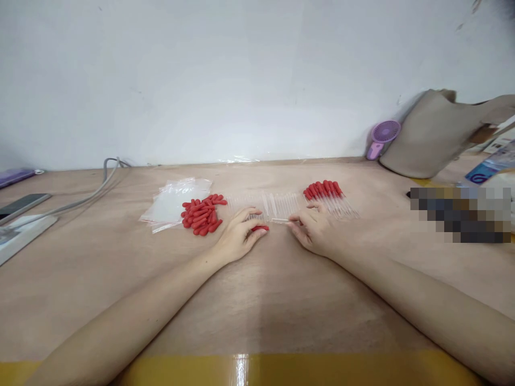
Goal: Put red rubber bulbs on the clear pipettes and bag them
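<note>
My left hand rests on the brown table and pinches a red rubber bulb between thumb and fingers. My right hand pinches a clear glass tube, its end pointing at the bulb. A pile of loose red bulbs lies just left of my left hand. A row of clear tubes lies behind both hands. Finished droppers with red bulbs lie in a fan behind my right hand.
Clear plastic bags lie left of the bulb pile. A grey cable, a phone and flat items sit at far left. A purple mini fan and beige bag stand at back right.
</note>
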The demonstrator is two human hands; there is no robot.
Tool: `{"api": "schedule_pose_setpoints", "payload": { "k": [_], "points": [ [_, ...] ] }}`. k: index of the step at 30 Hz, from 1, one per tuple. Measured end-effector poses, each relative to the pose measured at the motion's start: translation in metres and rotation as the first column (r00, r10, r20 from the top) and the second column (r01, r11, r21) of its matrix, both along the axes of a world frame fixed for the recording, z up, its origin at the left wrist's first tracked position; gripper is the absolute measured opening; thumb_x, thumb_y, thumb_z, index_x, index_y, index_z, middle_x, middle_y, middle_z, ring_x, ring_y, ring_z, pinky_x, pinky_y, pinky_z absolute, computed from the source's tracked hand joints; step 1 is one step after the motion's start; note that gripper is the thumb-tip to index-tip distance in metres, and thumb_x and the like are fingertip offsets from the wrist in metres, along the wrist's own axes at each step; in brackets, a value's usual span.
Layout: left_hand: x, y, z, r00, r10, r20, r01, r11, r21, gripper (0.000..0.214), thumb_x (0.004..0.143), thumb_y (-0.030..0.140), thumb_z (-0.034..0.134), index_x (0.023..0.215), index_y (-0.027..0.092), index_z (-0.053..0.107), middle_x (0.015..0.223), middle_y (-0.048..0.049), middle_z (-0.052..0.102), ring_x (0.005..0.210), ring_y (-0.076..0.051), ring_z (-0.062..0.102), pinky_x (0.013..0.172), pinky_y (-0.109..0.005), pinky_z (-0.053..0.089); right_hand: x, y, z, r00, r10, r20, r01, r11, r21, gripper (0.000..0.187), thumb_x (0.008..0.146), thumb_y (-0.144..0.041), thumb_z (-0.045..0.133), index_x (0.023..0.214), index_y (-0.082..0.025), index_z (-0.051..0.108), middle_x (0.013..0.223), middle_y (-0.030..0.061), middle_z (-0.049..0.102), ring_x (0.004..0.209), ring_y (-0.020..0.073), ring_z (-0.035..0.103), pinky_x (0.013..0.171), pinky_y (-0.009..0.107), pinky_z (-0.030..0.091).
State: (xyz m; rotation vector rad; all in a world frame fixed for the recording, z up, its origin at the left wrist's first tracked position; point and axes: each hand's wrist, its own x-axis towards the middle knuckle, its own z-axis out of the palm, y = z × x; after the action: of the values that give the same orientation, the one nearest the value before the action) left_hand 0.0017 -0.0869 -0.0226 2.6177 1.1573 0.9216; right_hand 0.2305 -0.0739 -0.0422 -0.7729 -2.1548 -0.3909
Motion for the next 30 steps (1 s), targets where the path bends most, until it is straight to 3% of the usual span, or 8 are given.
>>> {"api": "schedule_pose_setpoints", "payload": {
  "k": [7, 13, 19, 23, 30],
  "points": [
    [0.001, 0.0, -0.003, 0.995, 0.008, 0.095, -0.002, 0.998, -0.067, 0.015, 0.09, 0.024, 0.041, 0.099, 0.018, 0.051, 0.097, -0.0034, 0.064, 0.112, -0.019, 0.053, 0.106, -0.044, 0.027, -0.01, -0.004, 0.001, 0.994, 0.112, -0.02, -0.11, 0.993, 0.051, 0.002, 0.086, -0.018, 0.048, 0.084, -0.017, 0.05, 0.069, 0.0017, 0.06, 0.062, 0.0128, 0.052, 0.075, 0.031, 0.041],
    [0.003, -0.001, 0.0, 0.995, -0.001, 0.098, 0.008, 0.997, -0.077, 0.013, 0.089, 0.025, 0.042, 0.096, 0.019, 0.052, 0.094, -0.0031, 0.064, 0.108, -0.019, 0.055, 0.103, -0.044, 0.031, -0.01, -0.004, 0.005, 0.992, 0.124, 0.008, -0.124, 0.99, 0.068, 0.007, 0.086, -0.017, 0.049, 0.091, -0.017, 0.053, 0.076, 0.0033, 0.064, 0.067, 0.0143, 0.053, 0.075, 0.031, 0.04],
    [0.004, -0.003, 0.001, 0.991, 0.003, 0.135, 0.009, 0.997, -0.083, 0.016, 0.088, 0.026, 0.045, 0.098, 0.018, 0.055, 0.094, -0.0042, 0.066, 0.09, -0.017, 0.062, 0.079, -0.03, 0.048, -0.01, -0.006, 0.007, 0.992, 0.107, 0.062, -0.109, 0.994, 0.029, 0.012, 0.088, -0.018, 0.044, 0.088, -0.018, 0.057, 0.071, 0.0015, 0.064, 0.065, 0.0127, 0.055, 0.075, 0.031, 0.038],
    [0.004, -0.005, -0.001, 0.989, 0.002, 0.149, 0.012, 0.996, -0.092, 0.014, 0.087, 0.027, 0.049, 0.092, 0.017, 0.057, 0.081, -0.0008, 0.067, 0.07, -0.013, 0.062, 0.065, -0.024, 0.048, -0.008, -0.004, 0.005, 0.991, 0.105, 0.089, -0.104, 0.994, -0.014, 0.017, 0.088, -0.016, 0.043, 0.091, -0.019, 0.059, 0.074, 0.0013, 0.066, 0.066, 0.0114, 0.056, 0.074, 0.031, 0.035],
    [0.004, -0.007, 0.001, 0.992, -0.044, 0.116, 0.058, 0.992, -0.112, 0.013, 0.086, 0.024, 0.05, 0.086, 0.017, 0.061, 0.073, 0.0011, 0.066, 0.061, -0.01, 0.059, 0.059, -0.021, 0.046, -0.001, 0.005, 0.0, 0.979, 0.189, 0.078, -0.185, 0.981, -0.058, 0.021, 0.086, -0.012, 0.043, 0.093, -0.021, 0.06, 0.08, 0.0009, 0.066, 0.068, 0.011, 0.055, 0.074, 0.031, 0.031]
  ]
}}
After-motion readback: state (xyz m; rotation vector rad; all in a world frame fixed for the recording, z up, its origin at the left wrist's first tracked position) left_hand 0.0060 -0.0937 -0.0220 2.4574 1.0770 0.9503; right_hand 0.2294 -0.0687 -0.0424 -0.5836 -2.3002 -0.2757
